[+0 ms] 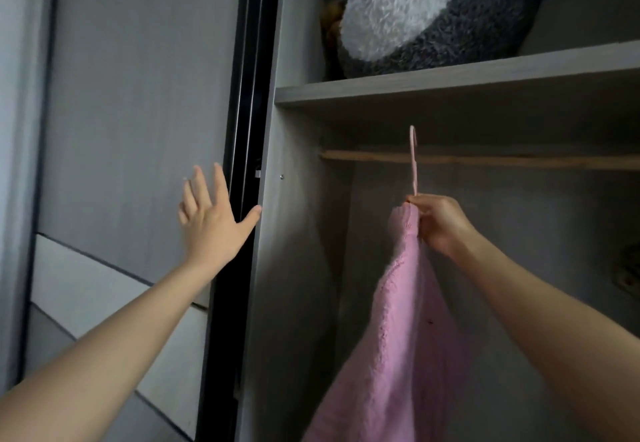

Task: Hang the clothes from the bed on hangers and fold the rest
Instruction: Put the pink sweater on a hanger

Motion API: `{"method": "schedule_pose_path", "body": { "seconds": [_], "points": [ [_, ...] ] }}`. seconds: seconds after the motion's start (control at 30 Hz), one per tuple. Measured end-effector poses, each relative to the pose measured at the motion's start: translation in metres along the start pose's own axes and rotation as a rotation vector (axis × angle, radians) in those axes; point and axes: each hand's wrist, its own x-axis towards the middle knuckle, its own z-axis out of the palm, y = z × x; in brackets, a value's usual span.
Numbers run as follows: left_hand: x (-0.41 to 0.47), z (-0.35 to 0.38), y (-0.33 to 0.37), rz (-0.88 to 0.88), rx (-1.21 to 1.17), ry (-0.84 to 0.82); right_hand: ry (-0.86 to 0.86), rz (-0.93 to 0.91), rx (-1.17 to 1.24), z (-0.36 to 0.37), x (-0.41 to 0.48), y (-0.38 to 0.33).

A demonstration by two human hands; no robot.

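left grip (pixel 207 219): spread wide, across the door edge (pixel 242 95)
right grip (pixel 438 223): pinching hanger (pixel 413 161) neck, pink fleece (pixel 398 320) below
above right grip: rail (pixel 519 161) runs on rightward

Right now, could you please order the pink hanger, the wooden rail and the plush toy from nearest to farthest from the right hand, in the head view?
1. Pink hanger: pinched in the right hand.
2. Wooden rail: just above the hand.
3. Plush toy: on the top shelf.

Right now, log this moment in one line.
left hand: open, on wardrobe door | right hand: grips pink hanger bearing pink garment | hook at rail, whether seated unclear
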Motion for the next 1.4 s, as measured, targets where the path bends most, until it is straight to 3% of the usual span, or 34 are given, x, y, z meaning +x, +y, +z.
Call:
{"method": "schedule_pose_path", "body": {
  "seconds": [0.07,0.23,0.5,1.0,1.27,1.4],
  "points": [
    [0.061,0.039,-0.048,0.006,-0.036,-0.005,0.046,-0.031,-0.005,0.061,0.076,0.016],
    [0.042,0.052,-0.027,0.120,-0.164,0.069,0.115,0.007,-0.078,0.060,0.111,0.003],
    [0.045,0.058,-0.033,0.200,-0.180,0.153,0.177,0.018,-0.226,0.091,0.169,0.034],
    [0.044,0.063,-0.039,0.259,-0.128,0.268,0.163,0.131,-0.315,0.135,0.231,0.091],
    [0.047,0.059,-0.034,0.246,-0.188,0.236,0.144,0.214,-0.411,0.149,0.232,0.083],
    [0.042,0.057,-0.036,0.228,-0.196,0.197,0.196,0.138,-0.507,0.148,0.219,0.091]
  ]
}}
